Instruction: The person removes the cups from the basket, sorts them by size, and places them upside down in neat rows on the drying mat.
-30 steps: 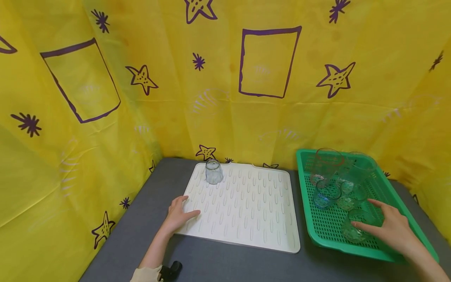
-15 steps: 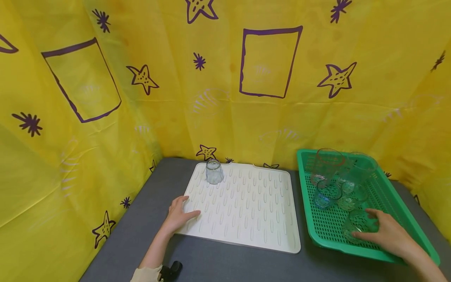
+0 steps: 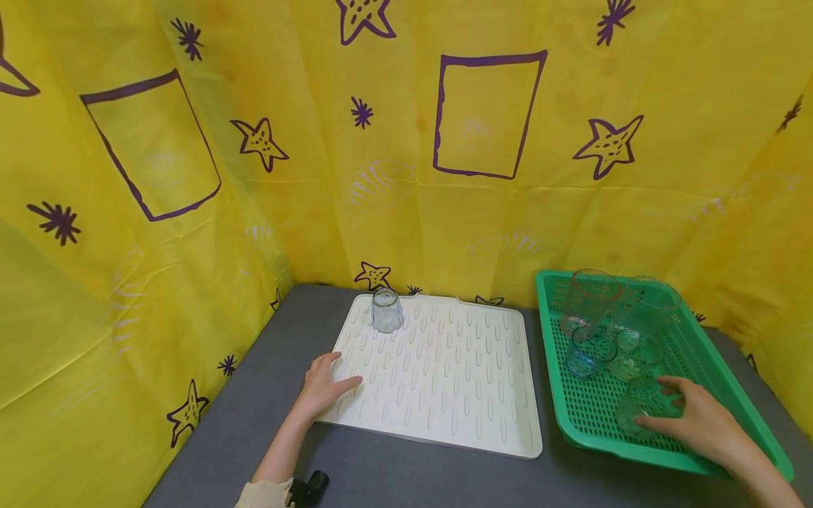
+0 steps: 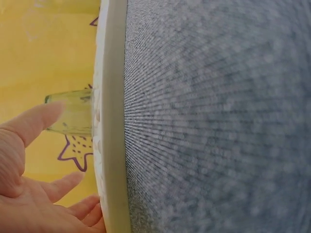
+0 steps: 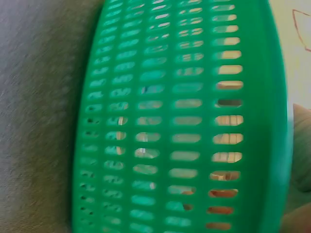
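Observation:
My right hand (image 3: pixel 701 420) is inside the green basket (image 3: pixel 625 450), its thumb and fingers curled round a clear glass (image 3: pixel 641 409) near the basket's front. In the right wrist view the slotted basket wall (image 5: pixel 160 126) hides that glass, and only a bit of the hand (image 5: pixel 300 150) shows past the rim. My left hand (image 3: pixel 320 386) rests at the left edge of the white ridged drying mat (image 3: pixel 438 381), fingers relaxed and thumb spread. Another clear glass (image 3: pixel 387 312), narrower end up, stands at the mat's back left; it shows beyond the thumb in the left wrist view.
Also in the basket are a blue-tinted glass (image 3: pixel 583 358), a tall red-rimmed glass (image 3: pixel 591 300) and further clear glasses (image 3: pixel 648 307). Dark grey cloth (image 3: pixel 406 473) covers the table. A yellow curtain (image 3: pixel 381 233) hangs close behind and to the left.
Over the last second my right hand's fingers have drawn in from a wide spread to hold the front glass. The left hand stays where it was.

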`<state>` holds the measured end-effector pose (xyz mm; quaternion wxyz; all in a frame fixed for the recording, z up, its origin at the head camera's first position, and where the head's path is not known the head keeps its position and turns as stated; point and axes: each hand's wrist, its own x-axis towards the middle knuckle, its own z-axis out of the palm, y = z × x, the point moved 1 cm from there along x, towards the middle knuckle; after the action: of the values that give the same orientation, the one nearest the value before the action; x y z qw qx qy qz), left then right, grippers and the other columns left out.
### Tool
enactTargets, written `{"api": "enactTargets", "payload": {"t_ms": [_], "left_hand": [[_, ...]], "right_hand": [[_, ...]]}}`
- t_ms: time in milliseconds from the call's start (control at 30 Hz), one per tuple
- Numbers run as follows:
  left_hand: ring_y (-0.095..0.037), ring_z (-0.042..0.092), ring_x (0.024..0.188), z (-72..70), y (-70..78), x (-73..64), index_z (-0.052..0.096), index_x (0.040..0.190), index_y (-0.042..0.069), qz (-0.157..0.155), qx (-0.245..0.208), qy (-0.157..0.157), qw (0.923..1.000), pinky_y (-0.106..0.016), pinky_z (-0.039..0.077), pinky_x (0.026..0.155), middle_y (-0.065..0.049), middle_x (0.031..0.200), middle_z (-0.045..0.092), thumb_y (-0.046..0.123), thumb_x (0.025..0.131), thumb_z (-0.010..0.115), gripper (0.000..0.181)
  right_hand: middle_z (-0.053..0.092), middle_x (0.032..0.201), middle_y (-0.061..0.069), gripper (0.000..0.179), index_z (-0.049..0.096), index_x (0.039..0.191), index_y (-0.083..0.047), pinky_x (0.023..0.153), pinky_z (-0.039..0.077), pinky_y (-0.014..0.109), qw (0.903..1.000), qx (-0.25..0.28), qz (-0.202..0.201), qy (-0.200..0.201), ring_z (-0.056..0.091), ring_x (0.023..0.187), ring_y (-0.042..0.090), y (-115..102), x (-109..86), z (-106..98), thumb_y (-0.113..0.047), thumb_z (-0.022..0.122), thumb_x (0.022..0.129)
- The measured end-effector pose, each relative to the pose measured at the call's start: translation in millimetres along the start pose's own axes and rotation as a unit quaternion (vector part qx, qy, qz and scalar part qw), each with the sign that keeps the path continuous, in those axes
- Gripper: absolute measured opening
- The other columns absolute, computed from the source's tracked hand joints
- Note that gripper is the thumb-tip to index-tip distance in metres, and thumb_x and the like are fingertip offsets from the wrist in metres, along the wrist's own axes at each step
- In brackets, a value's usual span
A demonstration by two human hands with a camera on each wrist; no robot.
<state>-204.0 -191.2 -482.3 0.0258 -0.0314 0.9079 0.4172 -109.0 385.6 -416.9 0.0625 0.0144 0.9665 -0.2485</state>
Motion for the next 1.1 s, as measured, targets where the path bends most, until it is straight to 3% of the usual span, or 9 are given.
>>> {"api": "enactTargets", "payload": {"t_ms": [100,267,433,567,733,867,1100], "left_hand": [[-0.050,0.026,0.132,0.3,6.5,-0.9,0.043,0.139,-0.004,0.004,0.004,0.008,1.0000,-0.063,0.027,0.105,-0.030,0.145,0.031,0.030,0.081,0.077,0.075],[-0.048,0.027,0.134,1.5,27.2,-7.2,0.046,0.138,-0.002,0.037,-0.006,0.017,0.9991,-0.063,0.027,0.105,-0.028,0.143,0.036,0.029,0.083,0.076,0.070],[-0.041,0.034,0.134,5.4,56.1,-19.4,0.051,0.136,0.001,0.083,-0.069,0.014,0.9941,-0.059,0.031,0.106,-0.021,0.141,0.044,0.026,0.085,0.075,0.061],[-0.037,0.041,0.132,13.4,74.7,-29.7,0.053,0.135,0.004,0.112,-0.149,-0.005,0.9824,-0.055,0.037,0.104,-0.016,0.140,0.048,0.021,0.087,0.073,0.055],[-0.030,0.048,0.128,24.1,90.8,-44.1,0.055,0.134,0.011,0.143,-0.221,-0.047,0.9635,-0.054,0.039,0.103,-0.006,0.138,0.052,0.020,0.087,0.074,0.051],[-0.027,0.050,0.126,31.0,104.2,-54.0,0.054,0.135,0.014,0.172,-0.244,-0.096,0.9495,-0.047,0.042,0.102,-0.002,0.136,0.054,0.018,0.086,0.075,0.054],[-0.018,0.048,0.127,43.8,120.2,-66.5,0.051,0.136,0.021,0.199,-0.256,-0.167,0.9311,-0.035,0.043,0.102,0.005,0.137,0.052,0.019,0.084,0.077,0.059]], "right_hand": [[0.048,0.120,0.040,0.088,0.033,0.135,0.020,0.066,0.050,0.052,0.9997,0.001,-0.011,0.023,0.053,0.099,0.052,-7.7,-2.5,-3.7,-0.041,0.074,0.085],[0.042,0.128,0.037,0.091,0.031,0.140,0.016,0.068,0.049,0.053,0.9974,0.026,-0.023,0.063,0.050,0.102,0.049,-30.7,-9.0,-11.2,-0.042,0.074,0.085],[0.037,0.133,0.032,0.092,0.029,0.146,0.007,0.069,0.048,0.052,0.9925,0.068,-0.026,0.098,0.048,0.105,0.047,-63.5,-14.4,-15.5,-0.042,0.075,0.084],[0.038,0.133,0.025,0.089,0.029,0.149,-0.001,0.068,0.046,0.042,0.9861,0.100,-0.036,0.128,0.047,0.105,0.041,-91.7,-17.8,-14.0,-0.039,0.077,0.083],[0.038,0.134,0.018,0.084,0.033,0.149,-0.011,0.070,0.048,0.033,0.9795,0.144,-0.059,0.128,0.050,0.105,0.034,-124.9,-17.3,-6.1,-0.035,0.078,0.083],[0.042,0.132,0.012,0.080,0.037,0.147,-0.015,0.075,0.049,0.026,0.9739,0.168,-0.093,0.120,0.052,0.105,0.029,-149.3,-14.4,5.1,-0.033,0.080,0.082],[0.045,0.130,0.005,0.077,0.042,0.143,-0.018,0.083,0.048,0.033,0.9656,0.203,-0.132,0.095,0.048,0.108,0.024,-180.8,-9.6,29.6,-0.035,0.082,0.079]]}}
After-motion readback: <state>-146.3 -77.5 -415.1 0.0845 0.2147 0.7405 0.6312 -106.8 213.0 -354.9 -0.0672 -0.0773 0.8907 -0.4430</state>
